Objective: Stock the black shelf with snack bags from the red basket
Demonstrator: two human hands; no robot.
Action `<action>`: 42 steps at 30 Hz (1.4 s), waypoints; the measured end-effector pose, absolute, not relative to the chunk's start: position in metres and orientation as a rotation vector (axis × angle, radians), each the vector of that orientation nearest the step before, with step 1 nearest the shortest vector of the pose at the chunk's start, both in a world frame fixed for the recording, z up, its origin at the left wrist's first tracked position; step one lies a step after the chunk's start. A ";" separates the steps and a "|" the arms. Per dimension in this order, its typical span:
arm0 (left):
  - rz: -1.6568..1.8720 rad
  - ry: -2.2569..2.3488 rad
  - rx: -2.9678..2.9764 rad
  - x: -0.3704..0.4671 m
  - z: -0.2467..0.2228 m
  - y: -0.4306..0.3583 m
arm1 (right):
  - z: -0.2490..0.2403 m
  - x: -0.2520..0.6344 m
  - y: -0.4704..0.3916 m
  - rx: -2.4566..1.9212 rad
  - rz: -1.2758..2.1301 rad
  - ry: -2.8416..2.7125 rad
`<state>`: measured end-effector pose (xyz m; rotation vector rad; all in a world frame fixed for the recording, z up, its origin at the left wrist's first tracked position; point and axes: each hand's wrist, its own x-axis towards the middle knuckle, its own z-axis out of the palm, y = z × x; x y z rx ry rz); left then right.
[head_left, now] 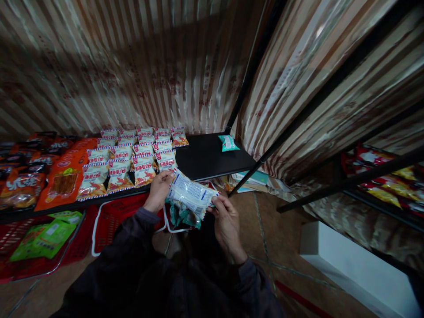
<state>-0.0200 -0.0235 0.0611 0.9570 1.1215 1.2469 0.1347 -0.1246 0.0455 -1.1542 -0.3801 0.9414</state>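
A white snack bag (190,193) with blue print is stretched between my two hands, its back panel of small text facing up. My left hand (159,191) pinches its left end, and my right hand (226,224) pinches the right end. Just beyond the left hand, rows of similar white and orange snack bags (145,170) stand on the black shelf (198,160). A single teal snack bag (228,143) lies near the shelf's right end. Below the held bag, more teal bags (184,216) sit in a basket, partly hidden.
Orange packets (68,176) and dark-topped orange bags (21,187) fill the shelf's left side. Red baskets (114,221) stand below, one with green packets (46,236). Black posts (256,165) rise at right, near a white box (354,265) and another shelf of red and yellow bags (387,179).
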 end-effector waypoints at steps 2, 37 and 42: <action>1.208 1.106 0.946 -0.021 0.062 -0.023 | 0.046 0.135 -0.125 -1.142 0.944 -0.383; 0.928 0.956 0.930 -0.028 0.053 -0.017 | 0.037 0.144 -0.119 -1.133 0.948 -0.327; 0.929 0.977 0.879 -0.027 0.052 -0.021 | 0.038 0.142 -0.118 -1.098 0.970 -0.273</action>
